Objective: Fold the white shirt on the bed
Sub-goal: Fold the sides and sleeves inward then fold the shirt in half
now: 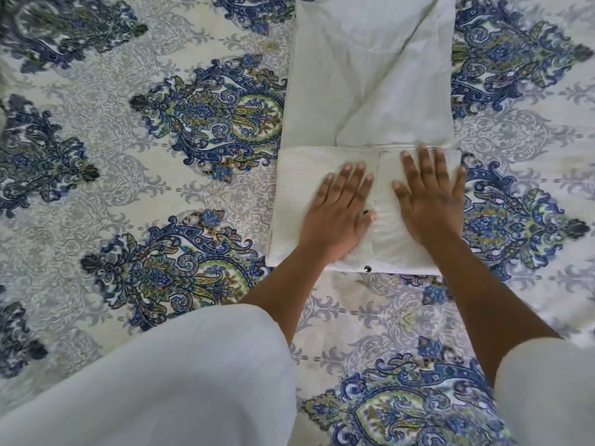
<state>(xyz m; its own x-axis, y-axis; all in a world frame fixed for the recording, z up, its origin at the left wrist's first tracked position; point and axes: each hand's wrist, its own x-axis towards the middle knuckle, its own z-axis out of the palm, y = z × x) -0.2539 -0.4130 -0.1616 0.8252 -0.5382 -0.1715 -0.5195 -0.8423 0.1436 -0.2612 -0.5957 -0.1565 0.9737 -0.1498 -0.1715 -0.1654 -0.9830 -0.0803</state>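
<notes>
Item: white shirt [370,91]. Laid flat on the bed [128,194], right of centre in the head view, running away from the person toward the top edge. Sides turned inward to make a narrow upright panel, with a diagonal fold line crossing the far part from upper right to lower left. Near end doubled up over the panel into a thick rectangular band [299,194], far edge straight across the shirt. Vertical seam or placket down the middle of the band. Small dark round button [367,269] at the band's near edge.

Left hand [338,217]: palm down, fingers straight and slightly spread, pressing on the band just left of the middle seam. Grasping nothing.

Right hand [429,201]: palm down, fingers straight and spread, fingertips reaching the band's far edge, pressing on the right half. Grasping nothing.

Hands side by side, near each other but apart.

Forearms bare. Loose white left sleeve [177,381] at bottom left, right sleeve [547,397] at bottom right.

Bed dressed in cream cloth with large blue and green paisley medallions and grey scrollwork between, showing on every side of the shirt.
</notes>
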